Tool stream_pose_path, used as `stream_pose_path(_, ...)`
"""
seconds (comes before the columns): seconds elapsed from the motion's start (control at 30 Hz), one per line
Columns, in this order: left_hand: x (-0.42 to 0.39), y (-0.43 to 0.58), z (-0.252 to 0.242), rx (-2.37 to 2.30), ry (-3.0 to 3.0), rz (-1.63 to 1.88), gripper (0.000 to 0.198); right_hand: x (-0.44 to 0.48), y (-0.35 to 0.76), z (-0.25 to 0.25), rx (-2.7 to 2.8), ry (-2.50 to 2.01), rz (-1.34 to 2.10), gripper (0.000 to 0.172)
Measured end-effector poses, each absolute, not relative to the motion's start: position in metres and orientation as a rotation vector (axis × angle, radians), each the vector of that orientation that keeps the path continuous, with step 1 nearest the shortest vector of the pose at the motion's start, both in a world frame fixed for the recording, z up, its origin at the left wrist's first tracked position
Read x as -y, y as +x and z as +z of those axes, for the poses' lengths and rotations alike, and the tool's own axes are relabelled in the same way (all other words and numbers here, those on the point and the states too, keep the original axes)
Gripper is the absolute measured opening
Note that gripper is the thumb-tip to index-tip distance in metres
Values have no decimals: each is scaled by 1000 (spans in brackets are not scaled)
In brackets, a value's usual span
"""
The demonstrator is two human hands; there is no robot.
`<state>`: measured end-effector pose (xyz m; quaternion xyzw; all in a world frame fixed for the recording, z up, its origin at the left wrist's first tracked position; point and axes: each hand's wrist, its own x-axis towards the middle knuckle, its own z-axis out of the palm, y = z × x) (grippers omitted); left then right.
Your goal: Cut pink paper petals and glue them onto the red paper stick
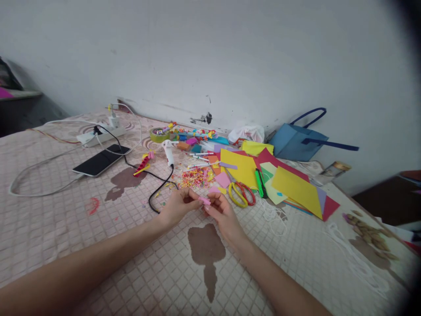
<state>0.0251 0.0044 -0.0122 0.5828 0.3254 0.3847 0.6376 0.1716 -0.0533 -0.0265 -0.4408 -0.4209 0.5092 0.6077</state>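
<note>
A small pink piece of paper [204, 200] is pinched between the fingertips of both hands above the checked tablecloth. My left hand [182, 204] grips its left end with thumb and forefinger. From the other side, my right hand [222, 213] holds the right end, fingers curled. Just beyond the hands lie scissors [241, 195] with yellow and red handles and a heap of tiny coloured paper strips [195, 177]. Pink paper squares [222, 180] lie beside that heap. A white glue gun [169, 153] with a black cord stands farther back.
Coloured paper sheets [297, 188], a green cutter [261, 183] and white string [272, 215] lie to the right. A blue bag [297, 141] leans by the wall. At left are a phone [101, 160] on a cable and a power strip [101, 136]. Green tape [160, 137] sits at the back.
</note>
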Motion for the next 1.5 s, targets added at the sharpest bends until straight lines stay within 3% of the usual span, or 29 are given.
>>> stream_pose_path(0.13,-4,25,-13,-723,1347,877,24,54,174,-24,1053,-1076,1149,12)
stream_pose_path(0.33,-2,25,-12,-748,1315,853,23,55,175,-20,1076,-1156,1078,14)
stream_pose_path(0.5,0,26,-9,-738,1225,873,37,55,174,-22,1106,-1182,1041,14)
stream_pose_path(0.9,-1,24,-9,-795,1454,732,28,58,173,-17,1194,-1151,1012,14)
stream_pose_path(1.17,0,24,-5,-776,1477,753,25,58,173,-20,1153,-1140,1029,28)
stream_pose_path(1.5,-1,23,-6,-740,1469,745,25,60,173,-15,1219,-1157,997,14)
